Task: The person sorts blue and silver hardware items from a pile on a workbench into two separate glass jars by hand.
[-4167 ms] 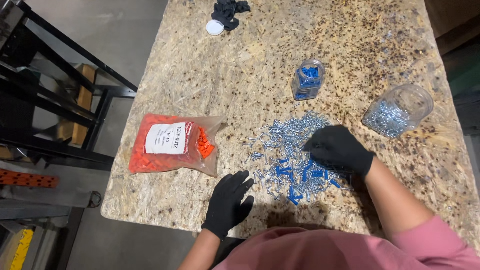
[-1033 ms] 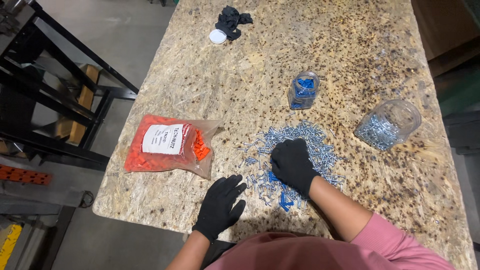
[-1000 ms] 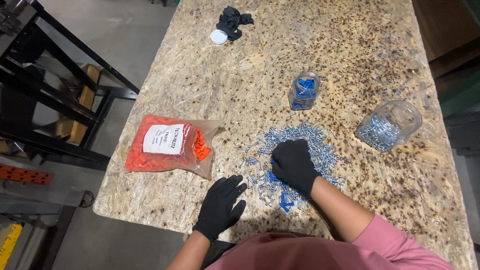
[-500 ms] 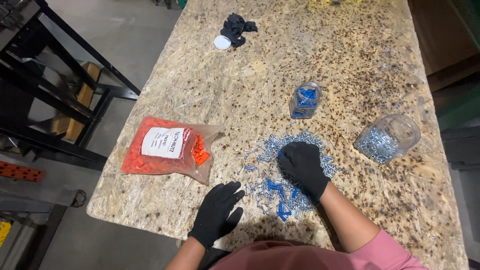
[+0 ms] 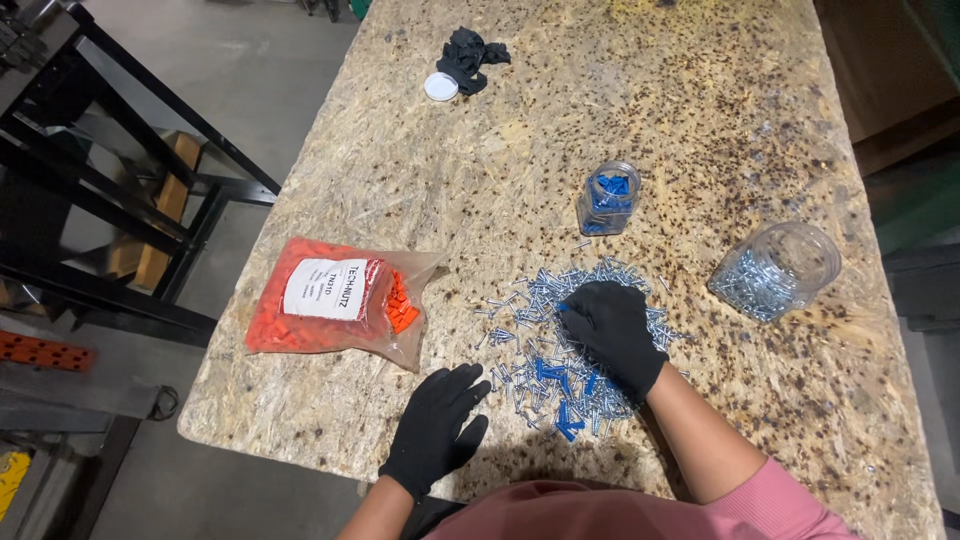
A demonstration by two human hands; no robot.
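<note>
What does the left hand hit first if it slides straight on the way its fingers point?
Probably the screw pile: the left hand lies flat on the table, fingers aimed up-right, with the nearest loose screws just beyond its fingertips.

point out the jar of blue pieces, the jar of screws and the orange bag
jar of blue pieces [image 5: 608, 197], head view, glass side
jar of screws [image 5: 775, 257], head view, middle of side
orange bag [image 5: 335, 302], head view, near its white label

Both hands in black gloves, forearms bare, pink sleeve pushed up on the right arm. Left hand [image 5: 437, 427]: palm down, fingers spread and pointing up and right, laid flat, grip slack with nothing in it. Right hand [image 5: 612, 328]: palm down, back of the glove up, fingers curled and drawn together toward the upper left; whether the fingertips pinch anything cannot be told. Right forearm runs down to the lower right.
</note>
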